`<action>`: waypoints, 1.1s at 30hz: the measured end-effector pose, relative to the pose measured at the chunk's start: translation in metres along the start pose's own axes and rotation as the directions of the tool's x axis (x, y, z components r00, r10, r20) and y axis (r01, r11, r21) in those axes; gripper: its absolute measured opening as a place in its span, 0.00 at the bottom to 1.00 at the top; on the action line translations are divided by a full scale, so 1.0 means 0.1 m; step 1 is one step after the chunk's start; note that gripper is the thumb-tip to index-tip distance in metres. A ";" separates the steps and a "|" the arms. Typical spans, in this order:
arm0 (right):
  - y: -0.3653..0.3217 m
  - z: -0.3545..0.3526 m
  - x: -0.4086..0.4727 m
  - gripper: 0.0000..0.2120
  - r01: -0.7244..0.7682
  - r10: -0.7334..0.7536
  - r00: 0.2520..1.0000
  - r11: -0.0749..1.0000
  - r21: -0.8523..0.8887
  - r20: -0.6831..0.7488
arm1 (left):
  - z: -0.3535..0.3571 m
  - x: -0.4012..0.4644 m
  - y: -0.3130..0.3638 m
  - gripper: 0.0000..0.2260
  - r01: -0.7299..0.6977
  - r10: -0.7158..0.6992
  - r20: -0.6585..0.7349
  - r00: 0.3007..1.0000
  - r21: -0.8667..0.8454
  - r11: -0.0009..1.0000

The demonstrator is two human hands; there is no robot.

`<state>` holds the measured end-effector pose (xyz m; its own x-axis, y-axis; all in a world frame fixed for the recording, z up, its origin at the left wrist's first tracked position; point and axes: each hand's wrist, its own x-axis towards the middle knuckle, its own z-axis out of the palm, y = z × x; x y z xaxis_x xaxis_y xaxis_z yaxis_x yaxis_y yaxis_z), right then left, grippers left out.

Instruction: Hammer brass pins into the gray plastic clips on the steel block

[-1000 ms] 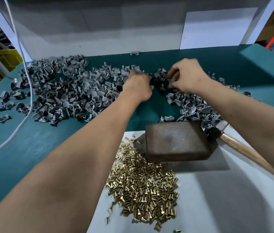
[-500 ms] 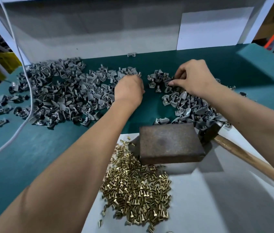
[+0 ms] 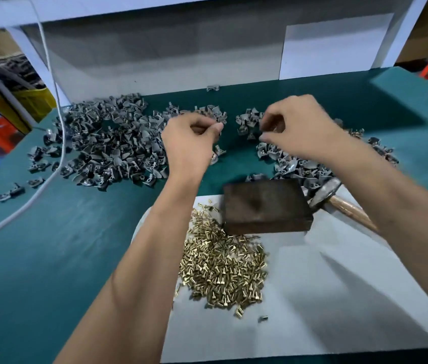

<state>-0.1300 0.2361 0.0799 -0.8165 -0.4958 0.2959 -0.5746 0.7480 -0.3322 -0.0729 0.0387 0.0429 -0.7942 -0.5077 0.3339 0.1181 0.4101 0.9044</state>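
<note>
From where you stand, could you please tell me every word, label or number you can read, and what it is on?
None: no readable text appears anywhere.
Steel block: bare top, no marking.
Hammer: no stamp visible.
Brass pins and gray clips: too small and blurred to show any marks.

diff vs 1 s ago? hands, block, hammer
Both hands have lifted off the clip piles toward the person: left hand and right hand now curl above the mat, contents unclear. Steel block, hammer and brass pins lie untouched.
</note>
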 end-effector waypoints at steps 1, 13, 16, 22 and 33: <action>-0.20 -0.02 -0.12 0.05 0.077 -0.081 0.995 0.996 0.049 0.064 | -0.05 -0.07 0.00 0.06 0.023 -0.025 -0.039 0.999 -0.050 0.998; -1.14 0.51 -0.89 0.04 0.493 -0.379 0.817 0.850 -0.186 0.434 | -0.46 -0.60 -0.19 0.05 0.226 -0.263 0.023 0.964 -0.590 0.775; -1.13 0.53 -0.95 0.04 0.489 -0.394 0.832 0.853 -0.181 0.390 | -0.43 -0.61 -0.19 0.05 0.183 -0.219 0.018 0.976 -0.618 0.765; -0.95 0.34 -1.10 0.03 0.426 -0.441 0.889 0.894 0.137 0.119 | -0.35 -0.68 -0.13 0.08 0.173 -0.138 0.105 0.985 -0.624 0.762; -0.31 0.25 -1.09 0.02 0.157 0.009 0.936 0.884 0.440 -0.352 | -0.19 -0.82 -0.02 0.18 0.191 0.089 0.404 0.910 -0.600 0.777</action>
<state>-0.0245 0.2561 0.0356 -0.7495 -0.3015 0.5894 -0.6611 0.3892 -0.6415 0.0034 0.0655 0.0186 -0.9534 -0.1199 0.2768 0.2980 -0.2334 0.9256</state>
